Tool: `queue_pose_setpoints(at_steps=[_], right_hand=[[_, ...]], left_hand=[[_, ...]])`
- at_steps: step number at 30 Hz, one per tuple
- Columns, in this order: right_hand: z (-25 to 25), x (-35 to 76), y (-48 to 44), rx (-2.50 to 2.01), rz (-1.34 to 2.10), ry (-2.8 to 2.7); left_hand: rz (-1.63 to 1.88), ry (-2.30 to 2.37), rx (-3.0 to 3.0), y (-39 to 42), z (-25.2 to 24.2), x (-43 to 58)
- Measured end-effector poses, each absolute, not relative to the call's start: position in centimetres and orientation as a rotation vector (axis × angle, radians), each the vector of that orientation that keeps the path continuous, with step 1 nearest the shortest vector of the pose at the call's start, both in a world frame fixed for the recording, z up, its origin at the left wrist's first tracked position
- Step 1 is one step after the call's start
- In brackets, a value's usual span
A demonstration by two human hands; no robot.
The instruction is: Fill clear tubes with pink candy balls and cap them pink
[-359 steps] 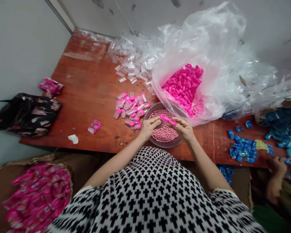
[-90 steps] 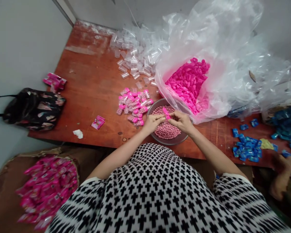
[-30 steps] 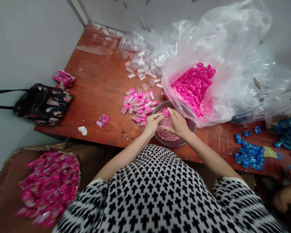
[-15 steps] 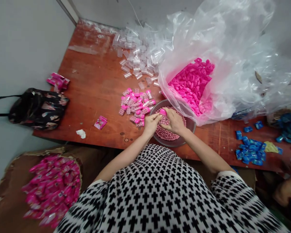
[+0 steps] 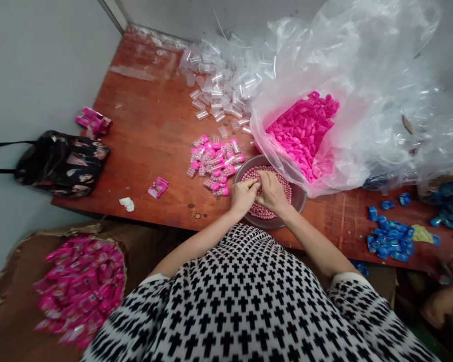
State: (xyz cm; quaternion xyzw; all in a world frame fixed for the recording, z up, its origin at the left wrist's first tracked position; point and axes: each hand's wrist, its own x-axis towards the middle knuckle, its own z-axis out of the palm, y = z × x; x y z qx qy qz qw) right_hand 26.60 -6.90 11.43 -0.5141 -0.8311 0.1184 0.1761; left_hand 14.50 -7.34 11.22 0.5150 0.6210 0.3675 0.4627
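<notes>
My left hand (image 5: 244, 196) and my right hand (image 5: 272, 192) meet over a grey bowl (image 5: 300, 203) of small pink beads (image 5: 263, 211). The fingers of both are pressed together around something small, mostly hidden; only a hint of pink shows between them. Just left of the bowl lies a pile of clear capsules with pink caps (image 5: 217, 163), filled with beads. An open plastic bag (image 5: 258, 120) of bright pink caps (image 5: 304, 130) leans over the bowl's back rim.
Clear tubes (image 5: 219, 90) are heaped at the back. A black bag (image 5: 64, 163) and pink packets (image 5: 92, 120) sit left. Blue packets (image 5: 390, 239) lie right, near another person's arm (image 5: 441, 301). Below left, a box holds pink packets (image 5: 83, 286).
The pink-capped capsule seen between my hands earlier is now almost hidden. My hands have drawn closer together, fingertips touching. The view has shifted slightly.
</notes>
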Motion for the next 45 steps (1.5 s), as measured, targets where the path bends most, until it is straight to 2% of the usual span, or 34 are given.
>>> queue_pose_setpoints(at_steps=[7, 13, 17, 25, 34, 41, 45], right_hand=[[10.4, 25.5, -6.1, -1.509, 0.435, -2.359], [11.9, 26.7, -4.8, -1.095, 0.915, -2.304], [12.6, 27.9, -4.8, -1.207, 1.108, -2.087], [12.3, 27.9, -6.1, -1.199, 0.75, -2.276], [10.9, 27.1, -6.9, -1.237, 0.662, -2.264], [10.0, 26.4, -7.0, -1.187, 0.762, -2.307], [9.7, 26.0, -7.3, -1.258, 0.672, -2.355]], left_hand=[[0.912, 1.56, 1.189, -7.2, 10.7, 13.8], [1.001, 1.541, 1.166, -7.4, 10.6, 12.4], [1.064, 1.405, 1.209, -8.0, 10.7, 11.9], [1.04, 1.428, 1.322, -8.5, 11.3, 11.5], [1.013, 1.472, 1.368, -8.5, 10.4, 11.2], [1.07, 1.392, 0.943, -7.9, 8.6, 11.6], [1.111, 1.327, 0.733, -7.7, 8.6, 12.3]])
